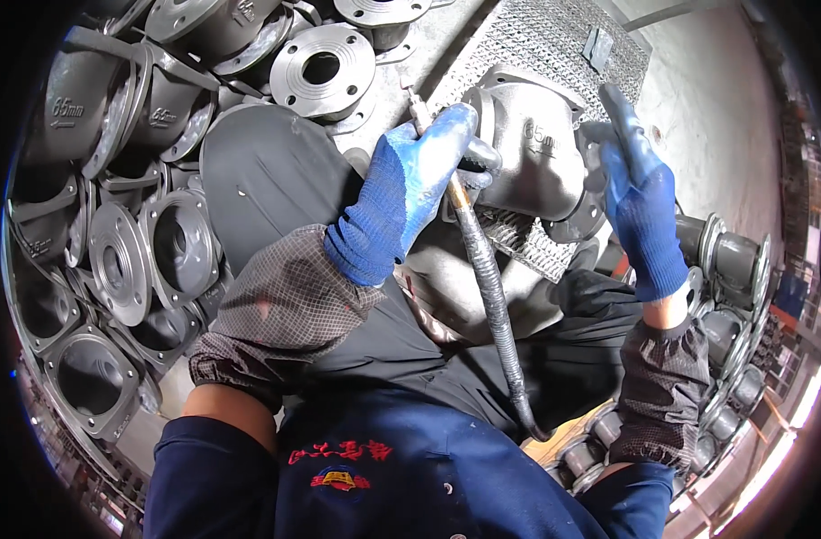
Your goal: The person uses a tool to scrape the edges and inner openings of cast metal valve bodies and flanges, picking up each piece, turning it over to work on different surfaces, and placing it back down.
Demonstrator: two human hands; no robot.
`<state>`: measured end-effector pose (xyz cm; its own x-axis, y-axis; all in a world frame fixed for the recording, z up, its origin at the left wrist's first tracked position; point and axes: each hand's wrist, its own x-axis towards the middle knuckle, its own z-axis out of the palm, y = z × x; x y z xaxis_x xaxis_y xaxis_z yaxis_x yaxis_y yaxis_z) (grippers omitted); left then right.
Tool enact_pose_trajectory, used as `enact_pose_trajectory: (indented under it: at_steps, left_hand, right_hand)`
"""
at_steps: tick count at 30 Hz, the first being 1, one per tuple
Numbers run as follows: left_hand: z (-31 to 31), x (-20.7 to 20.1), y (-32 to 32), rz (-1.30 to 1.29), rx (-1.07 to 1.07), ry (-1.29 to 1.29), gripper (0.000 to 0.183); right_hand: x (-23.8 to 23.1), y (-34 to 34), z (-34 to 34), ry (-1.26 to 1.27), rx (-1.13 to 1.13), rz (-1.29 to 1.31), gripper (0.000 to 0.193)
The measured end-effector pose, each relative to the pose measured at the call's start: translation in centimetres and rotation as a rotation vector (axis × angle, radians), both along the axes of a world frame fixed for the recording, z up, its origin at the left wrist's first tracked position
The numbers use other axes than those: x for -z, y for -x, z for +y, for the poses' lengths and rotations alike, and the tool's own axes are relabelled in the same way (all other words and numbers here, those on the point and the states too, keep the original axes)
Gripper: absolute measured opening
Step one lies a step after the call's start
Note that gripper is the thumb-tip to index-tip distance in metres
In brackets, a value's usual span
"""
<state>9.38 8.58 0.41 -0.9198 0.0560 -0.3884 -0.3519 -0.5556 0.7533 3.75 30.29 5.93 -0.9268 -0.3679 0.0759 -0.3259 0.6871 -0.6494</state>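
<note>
A slim die grinder (459, 191) with a narrow metal tip is in my left hand (410, 175), which is gloved in blue and closed around it. The tip points up and away from me. From its lower end a dark, tape-wrapped hose (493, 305) runs down across my lap. Just right of that hand, a grey cast-metal valve body (538, 148) with flanged ends lies on its side. My right hand (638, 180), in a matching glove, is at its right flange with fingers stretched out; whether they touch the metal I cannot tell.
Beneath the valve body lies a rough, textured metal plate (518, 40) with a small grey scrap (597, 49) on it. Flanged castings (181, 247) are stacked high on my left. More castings (734, 256) line the right side. My bent knee (276, 180) sits beside the left stack.
</note>
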Motion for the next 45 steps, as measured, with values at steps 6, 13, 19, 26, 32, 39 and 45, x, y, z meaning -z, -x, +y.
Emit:
enact_pose_trajectory:
  at_steps: [6, 13, 19, 26, 32, 39, 45]
  left_hand:
    - [0.2, -0.8, 0.0, -0.02, 0.029, -0.016, 0.035]
    - [0.8, -0.2, -0.3, -0.006, -0.057, -0.096, 0.031]
    - [0.1, -0.1, -0.8, 0.318, 0.071, 0.262, 0.034]
    - [0.0, 0.0, -0.5, 0.214, 0.092, 0.223, 0.036]
    - [0.0, 0.0, -0.5, 0.247, 0.094, 0.253, 0.037]
    - [0.0, 0.4, -0.5, 0.302, 0.095, 0.3, 0.038]
    - [-0.2, 0.3, -0.8, 0.355, 0.097, 0.339, 0.039]
  right_hand:
    - [0.4, 1.9, -0.2, -0.481, 0.022, 0.015, 0.04]
    - [3.0, 3.2, 0.3, -0.515, -0.115, 0.291, 0.02]
    - [2.9, 4.3, -0.2, -0.636, -0.188, 0.306, 0.033]
    - [3.3, 5.1, -0.4, -0.678, -0.224, 0.312, 0.036]
    - [3.4, 5.4, -0.5, -0.713, -0.209, 0.333, 0.031]
    - [3.1, 6.2, -1.1, -0.687, -0.191, 0.346, 0.028]
    - [4.0, 7.9, 0.2, -0.63, -0.21, 0.328, 0.032]
